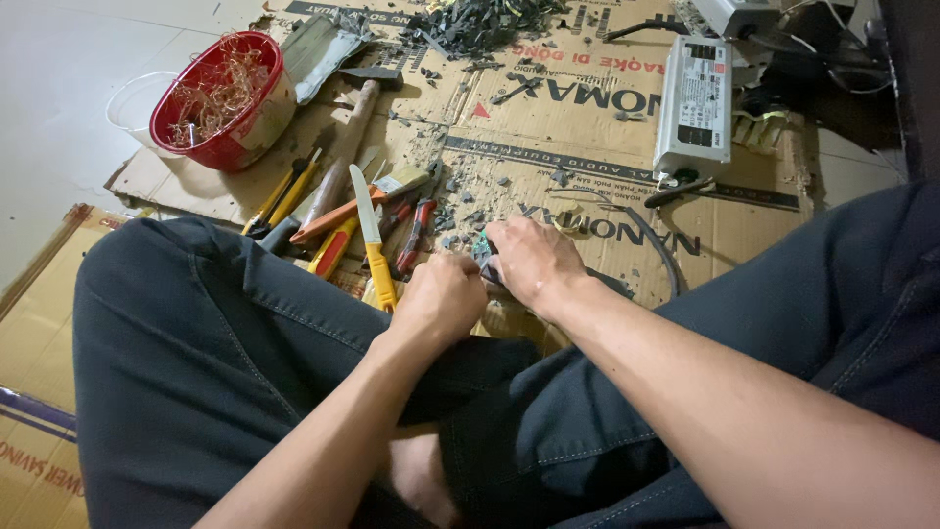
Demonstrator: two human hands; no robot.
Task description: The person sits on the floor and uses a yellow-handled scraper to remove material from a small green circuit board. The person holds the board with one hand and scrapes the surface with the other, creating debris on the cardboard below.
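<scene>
A person sits cross-legged on flattened cardboard sheets [587, 147] spread over a pale floor, dark trousers filling the near half of the view, and both hands meet just beyond the knees, in the middle of the scene. The step in hand looks like prying or stripping a small part: the left hand [441, 297] is curled into a closed fist, and whether it grips a tool handle cannot be told; the right hand [532, 260] is cupped knuckles-up, fingers pressed down onto a small dark greenish piece [483, 253] that peeks out between the two hands, touching both. A steady hold and a short, controlled pull would seem called for, since the piece is small and mostly hidden. Far right lies a long grey metal power unit [693, 106] with cables. Far left, a red bowl [262, 122] holds a tangle of thin coppery wire strands, with a clear plastic tub [125, 106] just behind it, contents not discernible. Between bowl and hands lie hand tools [343, 211]: a wooden-handled hammer, pliers, and a yellow-handled knife [372, 240]. Dark plastic scraps [480, 24] pile at the far edge, and smaller crumbs scatter nearer.
</scene>
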